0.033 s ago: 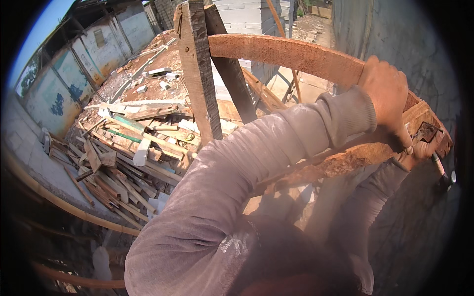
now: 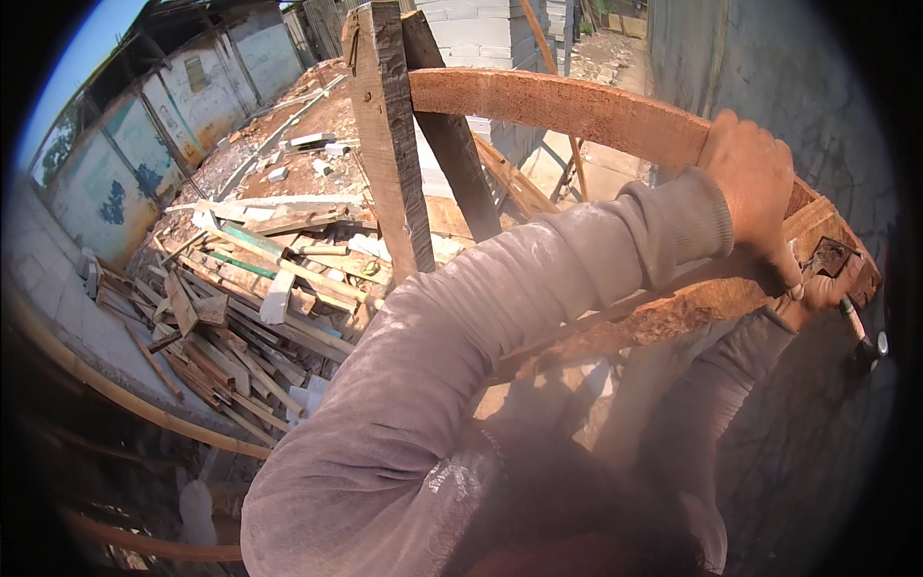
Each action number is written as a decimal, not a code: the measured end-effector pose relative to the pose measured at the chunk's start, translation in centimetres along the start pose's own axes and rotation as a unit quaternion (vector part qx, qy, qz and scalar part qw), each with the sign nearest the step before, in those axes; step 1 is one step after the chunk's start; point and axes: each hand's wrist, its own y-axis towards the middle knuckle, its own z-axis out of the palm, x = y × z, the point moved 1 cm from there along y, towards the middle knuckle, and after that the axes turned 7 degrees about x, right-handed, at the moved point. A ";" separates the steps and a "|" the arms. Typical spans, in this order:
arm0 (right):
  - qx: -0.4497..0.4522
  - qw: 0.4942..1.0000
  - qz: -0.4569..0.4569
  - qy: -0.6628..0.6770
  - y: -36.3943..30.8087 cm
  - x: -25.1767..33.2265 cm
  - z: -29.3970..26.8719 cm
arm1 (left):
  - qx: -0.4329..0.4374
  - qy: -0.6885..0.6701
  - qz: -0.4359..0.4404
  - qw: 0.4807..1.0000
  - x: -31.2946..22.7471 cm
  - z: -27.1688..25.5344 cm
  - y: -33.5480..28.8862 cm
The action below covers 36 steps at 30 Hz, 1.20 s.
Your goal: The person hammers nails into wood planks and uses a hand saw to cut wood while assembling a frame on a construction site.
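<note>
My left hand [image 2: 748, 197] is closed over a reddish wooden beam [image 2: 567, 108] that runs from an upright post to the right, its fingers wrapped over the top edge. Just below it on the right, my right hand [image 2: 817, 293] is closed beside the block-like wooden end piece [image 2: 817, 226] where the upper beam meets a lower beam [image 2: 673, 317]. A thin pale rod with a shiny round end [image 2: 881, 343] sticks out from my right hand; its kind is not clear. My left forearm covers part of the lower beam.
A weathered wooden post [image 2: 389, 144] and a slanting dark board [image 2: 452, 135] stand ahead. Below on the left lies a pile of scrap timber [image 2: 240, 327]. A grey wall [image 2: 769, 87] rises close on the right, and stacked pale blocks [image 2: 466, 34] stand farther off.
</note>
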 end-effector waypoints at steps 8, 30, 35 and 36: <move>0.002 1.000 0.022 -0.014 -0.8 -1.1 0.5 | 0.041 0.039 -0.025 0.998 -1.0 -0.3 -0.3; 0.386 0.874 0.086 -0.281 -11.9 23.2 11.9 | 0.114 0.007 0.003 0.993 -1.4 -2.3 -0.5; 0.634 0.641 0.324 -0.286 -14.0 16.7 28.4 | 0.161 -0.028 -0.013 0.987 0.1 -1.7 -0.6; 0.622 0.647 0.320 -0.303 -13.6 16.0 29.9 | 0.158 -0.045 0.010 0.986 -0.9 -1.9 -0.4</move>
